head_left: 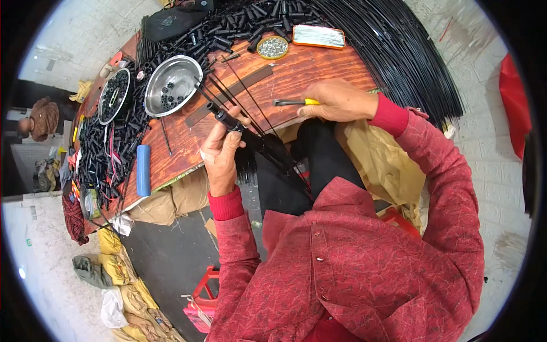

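My left hand (221, 154) is closed around a black umbrella frame (228, 121), whose thick tube end points up and left past the fingers. Several thin dark ribs (239, 102) fan from it over the table edge, and its lower part (279, 154) rests over my lap. Something pale is wrapped on one finger of this hand. My right hand (342, 100) grips a narrow metal tool with a yellow handle (293, 102), held level at the table's near edge with its dark head toward the left. The tool's exact kind cannot be made out, and its head is apart from the frame.
On the reddish wooden table (262, 94) stand a steel bowl (188, 74) of small black parts, a dish of metal bits (272, 48), an orange-rimmed tray of wires (319, 36) and a blue cylinder (143, 171). Black tubes and long rods (393, 51) surround them. A person (44, 118) is far left.
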Demonstrator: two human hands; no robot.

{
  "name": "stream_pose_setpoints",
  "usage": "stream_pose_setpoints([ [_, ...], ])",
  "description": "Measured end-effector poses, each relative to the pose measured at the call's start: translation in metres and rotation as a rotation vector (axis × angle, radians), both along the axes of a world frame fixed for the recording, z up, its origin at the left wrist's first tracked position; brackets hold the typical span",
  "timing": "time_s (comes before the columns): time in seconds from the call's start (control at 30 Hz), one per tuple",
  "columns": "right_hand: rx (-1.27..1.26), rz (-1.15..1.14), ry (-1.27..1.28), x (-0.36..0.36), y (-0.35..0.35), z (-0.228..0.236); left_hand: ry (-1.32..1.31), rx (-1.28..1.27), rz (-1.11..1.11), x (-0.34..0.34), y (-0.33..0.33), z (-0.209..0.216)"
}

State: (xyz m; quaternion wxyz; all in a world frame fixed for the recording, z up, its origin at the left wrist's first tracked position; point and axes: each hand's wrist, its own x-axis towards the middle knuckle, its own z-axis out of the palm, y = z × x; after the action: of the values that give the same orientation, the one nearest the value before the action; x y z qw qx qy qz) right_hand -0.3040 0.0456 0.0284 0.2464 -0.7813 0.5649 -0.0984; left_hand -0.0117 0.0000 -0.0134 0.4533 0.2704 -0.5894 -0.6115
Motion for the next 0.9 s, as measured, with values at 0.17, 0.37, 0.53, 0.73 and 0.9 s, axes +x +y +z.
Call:
stream_pose_setpoints([
  [0.17, -0.466, -0.142, 0.222, -0.020, -0.008, -0.058, 0.083, 0.038, 0.002, 0.007, -0.001, -0.006],
  [0.37, -0.727, -0.276, 0.314, -0.026, -0.013, -0.083, 0.233, 0.123, -0.053, 0.012, -0.009, -0.025],
  [0.53, -0.597, -0.247, -0.039, 0.022, -0.002, -0.058, 0.350, 0.173, -0.165, 0.018, -0.016, -0.035],
  [0.73, -0.157, -0.168, -0.736, 0.084, 0.015, -0.034, 0.399, 0.198, -0.217, 0.020, -0.017, -0.031],
  [0.9, -0.028, -0.217, -0.976, 0.098, 0.019, -0.037, 0.389, 0.192, -0.178, 0.019, -0.013, -0.033],
])
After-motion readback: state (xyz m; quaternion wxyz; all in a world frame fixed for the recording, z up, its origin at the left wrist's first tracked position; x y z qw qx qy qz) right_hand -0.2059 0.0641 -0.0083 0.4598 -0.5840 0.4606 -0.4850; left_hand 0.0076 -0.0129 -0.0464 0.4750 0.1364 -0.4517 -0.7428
